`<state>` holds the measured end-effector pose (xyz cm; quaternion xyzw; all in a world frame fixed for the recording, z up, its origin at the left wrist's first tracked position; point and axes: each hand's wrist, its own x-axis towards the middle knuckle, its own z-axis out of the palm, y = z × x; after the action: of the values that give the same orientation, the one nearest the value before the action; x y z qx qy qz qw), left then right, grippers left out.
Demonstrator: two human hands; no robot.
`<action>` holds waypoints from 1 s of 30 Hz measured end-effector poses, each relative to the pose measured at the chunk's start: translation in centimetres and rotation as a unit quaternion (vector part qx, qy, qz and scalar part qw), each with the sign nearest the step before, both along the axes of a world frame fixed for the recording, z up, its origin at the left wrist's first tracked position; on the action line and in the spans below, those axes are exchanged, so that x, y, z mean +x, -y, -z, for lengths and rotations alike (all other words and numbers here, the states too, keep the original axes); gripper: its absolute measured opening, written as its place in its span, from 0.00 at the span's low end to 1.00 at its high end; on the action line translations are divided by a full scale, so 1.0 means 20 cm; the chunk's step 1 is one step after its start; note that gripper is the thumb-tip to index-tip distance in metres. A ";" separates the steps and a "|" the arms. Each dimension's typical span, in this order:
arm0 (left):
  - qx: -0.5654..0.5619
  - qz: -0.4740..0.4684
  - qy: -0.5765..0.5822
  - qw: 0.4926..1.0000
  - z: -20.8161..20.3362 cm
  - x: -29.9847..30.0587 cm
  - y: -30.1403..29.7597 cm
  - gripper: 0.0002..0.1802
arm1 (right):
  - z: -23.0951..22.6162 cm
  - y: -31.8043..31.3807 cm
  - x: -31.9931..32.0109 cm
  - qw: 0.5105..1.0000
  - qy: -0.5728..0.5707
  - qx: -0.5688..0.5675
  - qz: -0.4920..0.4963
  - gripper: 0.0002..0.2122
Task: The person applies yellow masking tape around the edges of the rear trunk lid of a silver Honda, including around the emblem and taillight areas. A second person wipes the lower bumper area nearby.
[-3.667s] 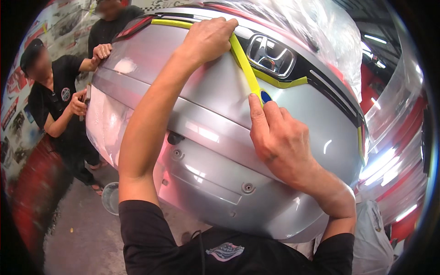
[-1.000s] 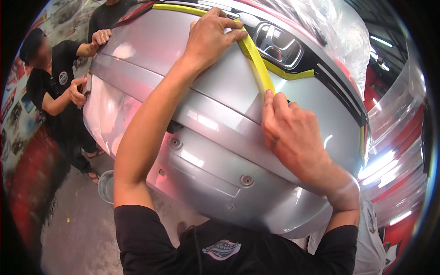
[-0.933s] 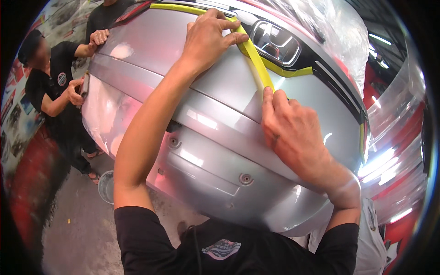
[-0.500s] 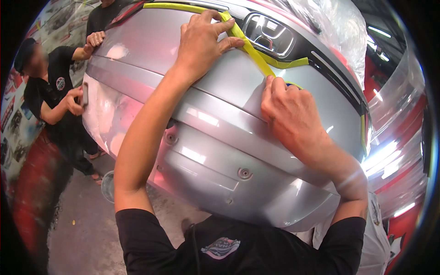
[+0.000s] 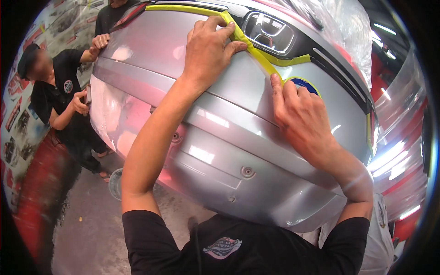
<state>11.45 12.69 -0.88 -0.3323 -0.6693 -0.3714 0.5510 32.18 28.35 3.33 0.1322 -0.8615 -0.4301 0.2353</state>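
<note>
A silver car tailgate (image 5: 243,98) fills the middle, with a chrome emblem (image 5: 270,33) on the dark trim at its top. Yellow masking tape (image 5: 262,58) runs slantwise along the panel just below the emblem. My left hand (image 5: 208,54) pinches the tape's upper stretch between thumb and fingers, against the panel. Curled in my right hand (image 5: 305,121) is a tape roll (image 5: 308,84) with a blue inner face, partly hidden by the fingers. My right index finger presses where the strip meets the panel beside the roll.
More yellow tape (image 5: 183,8) lines the panel's top left edge. A co-worker (image 5: 59,91) stands at the left, holding a small block near a pinkish, patched bumper area (image 5: 107,107). Another person's sleeve (image 5: 110,19) shows behind. Clear plastic sheeting (image 5: 341,27) hangs at the upper right. A bucket (image 5: 115,184) stands on the floor.
My right hand has shifted slightly to the right, and the roll's blue face now shows above its knuckles. The index finger is straighter along the tape. My left hand keeps its place on the strip.
</note>
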 end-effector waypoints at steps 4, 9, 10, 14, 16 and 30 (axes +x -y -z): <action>0.016 0.013 0.021 1.000 0.00 0.00 0.00 0.25 | 0.00 -0.02 0.06 0.998 -0.005 -0.010 -0.058 0.29; 0.037 0.030 0.024 0.999 0.01 0.00 -0.02 0.25 | 0.03 -0.05 0.19 0.990 -0.016 -0.017 -0.142 0.28; 0.038 0.030 0.025 0.999 0.01 0.00 -0.02 0.25 | 0.02 -0.05 0.21 0.991 -0.011 -0.017 -0.133 0.29; 0.017 0.017 0.045 0.999 0.00 0.04 0.01 0.25 | -0.04 -0.17 0.21 0.995 -0.033 -0.031 -0.093 0.28; 0.010 0.019 0.058 0.998 0.00 0.05 0.00 0.26 | -0.07 -0.25 0.18 0.994 -0.053 -0.008 -0.090 0.28; -0.023 0.031 0.050 0.998 0.01 0.07 0.06 0.25 | -0.23 -0.32 0.26 0.980 -0.053 -0.014 -0.193 0.23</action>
<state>12.88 11.59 -1.10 -0.3461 -0.6941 -0.3888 0.4972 37.32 34.72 7.94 0.2698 -0.8118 -0.3713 0.3609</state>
